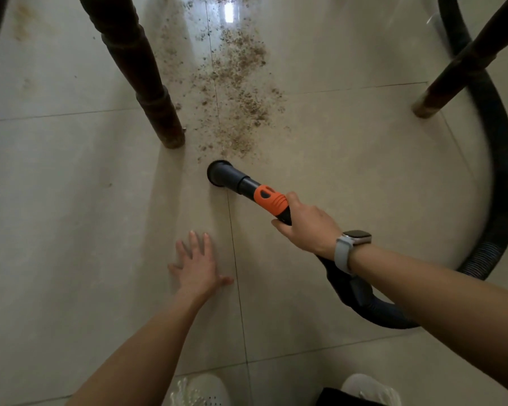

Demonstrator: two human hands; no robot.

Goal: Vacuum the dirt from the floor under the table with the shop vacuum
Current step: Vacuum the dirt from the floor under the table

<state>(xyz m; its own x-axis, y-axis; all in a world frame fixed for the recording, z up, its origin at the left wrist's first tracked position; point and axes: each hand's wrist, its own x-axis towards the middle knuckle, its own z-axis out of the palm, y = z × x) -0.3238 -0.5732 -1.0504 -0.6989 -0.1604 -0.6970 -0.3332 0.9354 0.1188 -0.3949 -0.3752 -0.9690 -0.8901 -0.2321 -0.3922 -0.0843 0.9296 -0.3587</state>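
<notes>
The vacuum nozzle (219, 173) is a black round-mouthed tube with an orange ribbed collar (269, 199) behind it; its mouth sits low at the tiled floor (71, 200), just beside the near edge of the dirt (238, 83). The dirt is a loose trail of brown crumbs running away from the nozzle between the two visible bench legs, the left leg (147, 83) and the right leg (452, 74). The right hand (305, 227), with a grey-strapped watch (351, 244) on its wrist, grips the tube behind the collar, fingers clamped round it. The left hand (197, 265) lies flat on the floor, fingers spread apart and straight. One black ribbed hose (505, 171) curves from the handle round past the right leg. Two pale shoes show at the bottom edge, one (200, 391) left and one (370, 389) right.
</notes>
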